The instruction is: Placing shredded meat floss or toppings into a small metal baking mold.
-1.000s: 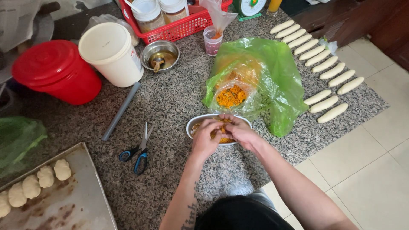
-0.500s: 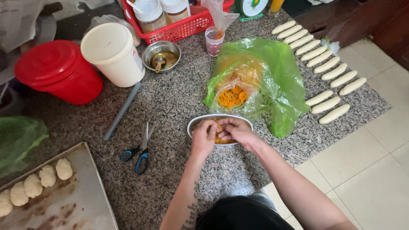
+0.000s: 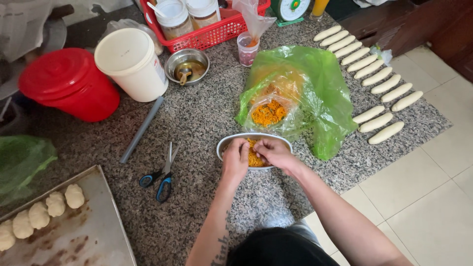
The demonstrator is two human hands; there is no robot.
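Observation:
Both my hands are in a shallow metal bowl [image 3: 226, 142] on the granite counter. My left hand [image 3: 235, 158] and my right hand [image 3: 272, 152] pinch the orange shredded filling [image 3: 254, 158] that lies in the bowl, fingers closed on it between them. Just behind the bowl an open green plastic bag [image 3: 315, 88] holds a clear bag with more orange shredded filling [image 3: 267, 113].
Rolled dough sticks [image 3: 376, 77] lie in rows at the right. Blue-handled scissors [image 3: 161, 176] and a grey rod [image 3: 142, 129] lie left of the bowl. A metal tray [image 3: 88, 231] with dough balls [image 3: 47, 207] sits front left. Behind stand a white bucket [image 3: 132, 63], red lidded tub [image 3: 69, 83], small metal bowl [image 3: 187, 66], red basket [image 3: 207, 29].
My hands have stayed in the bowl, working the filling; the fingers have shifted slightly closer together. Nothing else has moved.

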